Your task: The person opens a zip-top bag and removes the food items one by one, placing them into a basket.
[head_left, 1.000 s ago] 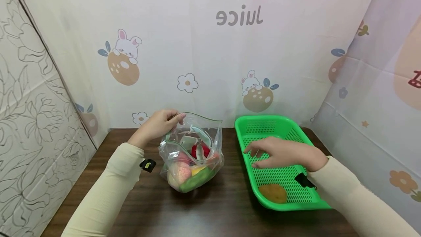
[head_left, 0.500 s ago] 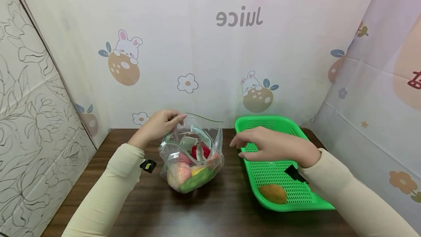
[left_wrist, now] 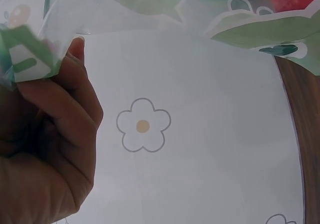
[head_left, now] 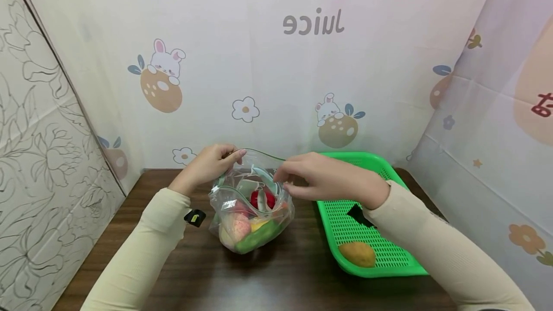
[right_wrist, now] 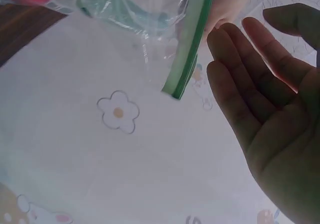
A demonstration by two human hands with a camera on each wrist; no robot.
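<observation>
A clear zip bag (head_left: 217, 205) with a green zip edge (right_wrist: 191, 41) stands with its mouth spread, between both hands in the head view. Inside it are a pink-and-cream peach (head_left: 236, 231), a long green piece (head_left: 259, 237), something red (head_left: 262, 199) and something yellow. My left hand (head_left: 211, 164) pinches the bag's back left rim; its curled fingers (left_wrist: 75, 108) show in the left wrist view. At the bag's right rim hovers my right hand (head_left: 328, 175), holding nothing, its fingers (right_wrist: 235, 103) loosely bent. In the right wrist view a gap separates them from the zip edge.
A green plastic basket (head_left: 330, 239) stands on the right, partly under the right forearm. In its near left corner lies a yellow-brown oval fruit (head_left: 357, 254). The dark wooden table (head_left: 276, 282) meets printed cloth walls (head_left: 276, 71) at the back and sides.
My right hand has moved left from over the basket to the bag's right rim. My left hand and the bag have stayed put.
</observation>
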